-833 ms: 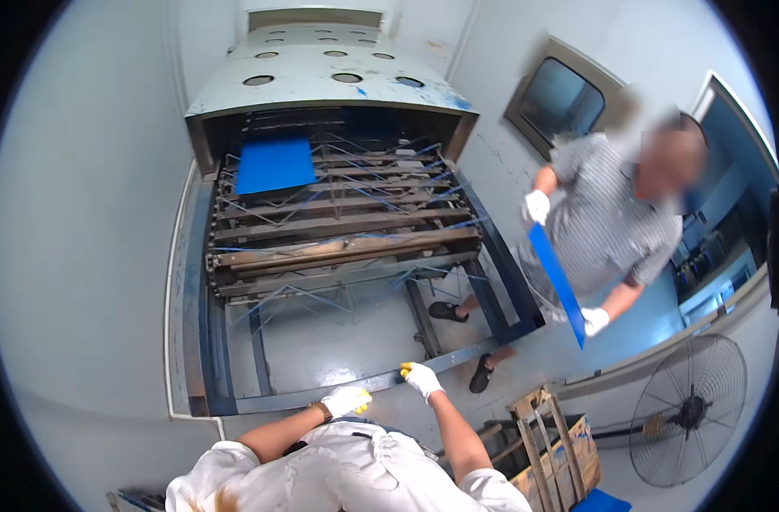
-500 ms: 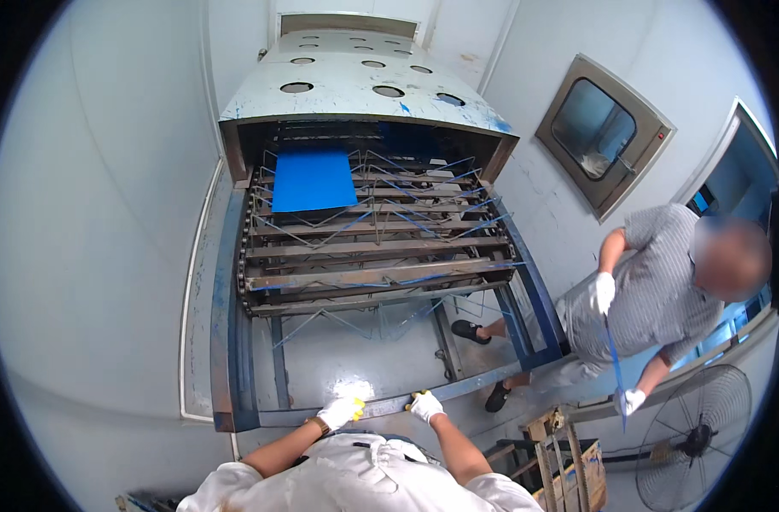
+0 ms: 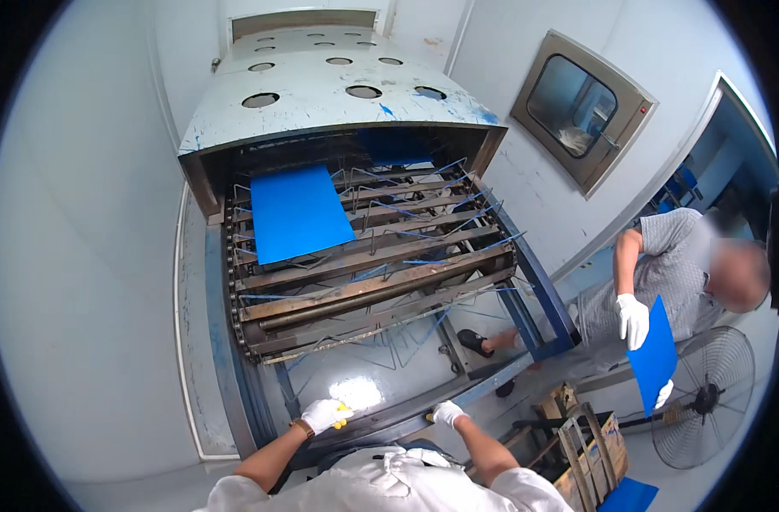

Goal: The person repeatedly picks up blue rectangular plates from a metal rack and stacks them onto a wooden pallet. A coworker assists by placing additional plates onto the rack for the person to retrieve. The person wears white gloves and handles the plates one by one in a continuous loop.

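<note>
My left hand (image 3: 325,416), in a white glove with yellow fingertips, is at the near metal rail (image 3: 483,386), its fingers loosely bent and partly apart. Also gloved, my right hand (image 3: 447,415) has its fingers curled at that same rail. Beyond them is a chain conveyor (image 3: 381,294) with brown crossbars and bent wire supports. On its left side lies a flat blue sheet (image 3: 297,213), out of reach of both hands. Another blue sheet (image 3: 394,149) sits deeper under the hood, partly in shadow.
A pale hood (image 3: 308,90) with round holes covers the conveyor's far part. At right a co-worker (image 3: 654,264) in white gloves holds a blue sheet (image 3: 654,358). Nearby are a floor fan (image 3: 705,397), a worn wooden rack (image 3: 590,456) and another blue sheet (image 3: 630,495).
The sheet on the conveyor has come nearer, and a second shows under the hood. The co-worker's sheet has turned from edge-on to face-on. My view has shifted; both hands stay near the rail.
</note>
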Demonstrator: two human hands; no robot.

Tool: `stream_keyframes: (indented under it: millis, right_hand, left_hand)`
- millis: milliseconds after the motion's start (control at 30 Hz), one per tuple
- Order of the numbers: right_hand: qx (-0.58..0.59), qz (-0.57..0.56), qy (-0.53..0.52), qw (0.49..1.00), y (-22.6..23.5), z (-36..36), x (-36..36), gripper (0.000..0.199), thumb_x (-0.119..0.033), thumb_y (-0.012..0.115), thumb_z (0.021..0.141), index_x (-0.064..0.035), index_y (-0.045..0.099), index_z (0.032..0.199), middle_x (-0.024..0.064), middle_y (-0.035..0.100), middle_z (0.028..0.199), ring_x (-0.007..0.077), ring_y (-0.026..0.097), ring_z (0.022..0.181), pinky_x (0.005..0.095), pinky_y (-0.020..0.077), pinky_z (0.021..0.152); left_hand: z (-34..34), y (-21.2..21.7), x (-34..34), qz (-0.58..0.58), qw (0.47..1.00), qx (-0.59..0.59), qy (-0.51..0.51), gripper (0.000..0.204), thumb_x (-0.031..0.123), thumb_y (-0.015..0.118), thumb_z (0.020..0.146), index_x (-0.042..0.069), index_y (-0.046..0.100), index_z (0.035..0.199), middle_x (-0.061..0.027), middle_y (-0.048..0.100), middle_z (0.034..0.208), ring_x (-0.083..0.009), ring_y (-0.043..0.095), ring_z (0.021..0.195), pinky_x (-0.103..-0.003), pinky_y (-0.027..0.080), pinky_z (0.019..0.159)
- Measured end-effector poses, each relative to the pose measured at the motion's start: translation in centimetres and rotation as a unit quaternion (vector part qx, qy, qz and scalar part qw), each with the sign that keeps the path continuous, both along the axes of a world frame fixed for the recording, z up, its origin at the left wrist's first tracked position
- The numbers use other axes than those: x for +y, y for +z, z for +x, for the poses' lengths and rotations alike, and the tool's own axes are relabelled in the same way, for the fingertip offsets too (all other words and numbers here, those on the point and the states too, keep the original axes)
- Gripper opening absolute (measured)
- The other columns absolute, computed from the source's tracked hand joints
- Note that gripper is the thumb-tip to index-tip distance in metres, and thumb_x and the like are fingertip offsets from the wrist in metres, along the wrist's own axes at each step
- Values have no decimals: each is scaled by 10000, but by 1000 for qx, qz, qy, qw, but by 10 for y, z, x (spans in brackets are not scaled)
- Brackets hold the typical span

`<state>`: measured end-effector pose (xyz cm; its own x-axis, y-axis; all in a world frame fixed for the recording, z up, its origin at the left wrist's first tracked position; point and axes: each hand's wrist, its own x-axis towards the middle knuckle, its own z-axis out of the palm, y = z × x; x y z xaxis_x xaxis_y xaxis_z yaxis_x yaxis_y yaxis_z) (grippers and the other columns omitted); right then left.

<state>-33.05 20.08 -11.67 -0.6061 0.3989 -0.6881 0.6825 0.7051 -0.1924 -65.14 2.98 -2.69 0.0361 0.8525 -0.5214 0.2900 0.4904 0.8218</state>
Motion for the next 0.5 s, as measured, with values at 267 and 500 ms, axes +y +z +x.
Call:
stream_keyframes:
  millis: [267,500]
  right_hand:
    - [373,-602,-302,638,215,-266,34,317,-206,476,845,-5,478,1091,66,545,980,120,513,876,235,424,773]
    - [456,-685,-478,307,180,-421,89,314,-292,467,849,-35,473,1028,121,532,993,246,506,918,394,433,785]
  left_hand:
    - [-4,40,16,47,996,46,-61,428,453,417,809,67,590,876,-96,614,775,-244,588,733,-323,437,675]
    - [-24,63,24,109,983,114,-96,389,441,379,817,129,577,939,-130,599,834,-328,567,753,-406,433,678]
